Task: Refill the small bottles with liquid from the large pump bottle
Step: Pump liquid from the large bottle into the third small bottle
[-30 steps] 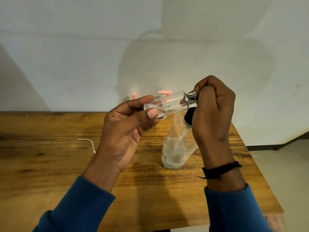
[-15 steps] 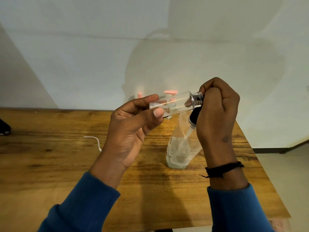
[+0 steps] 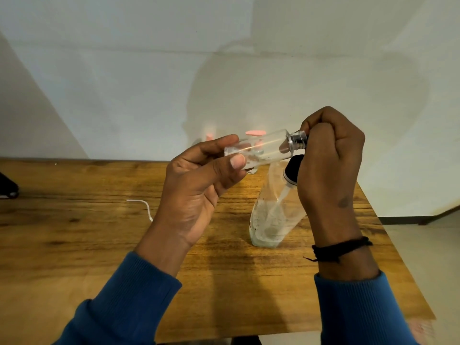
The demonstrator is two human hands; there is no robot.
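Observation:
My left hand (image 3: 199, 192) holds a small clear bottle (image 3: 263, 148) by its base, lying almost level in the air with its silver neck pointing right. The neck touches my right hand (image 3: 328, 165), which is closed in a fist over the pump head of the large pump bottle (image 3: 271, 217). That bottle leans to the right with its base on the wooden table (image 3: 74, 240); a black collar shows under my fist, and cloudy liquid fills its lower part. The pump nozzle is hidden in my fist.
Two pink caps (image 3: 255, 132) of other small bottles show behind my hands near the wall. A white cord (image 3: 142, 204) lies on the table to the left. A dark object (image 3: 7, 188) sits at the left edge. The table's right edge is close to my right arm.
Both hands keep their grips, and the small bottle's neck stays at my right fist. The view has shifted slightly, bringing the dark object at the left edge into sight.

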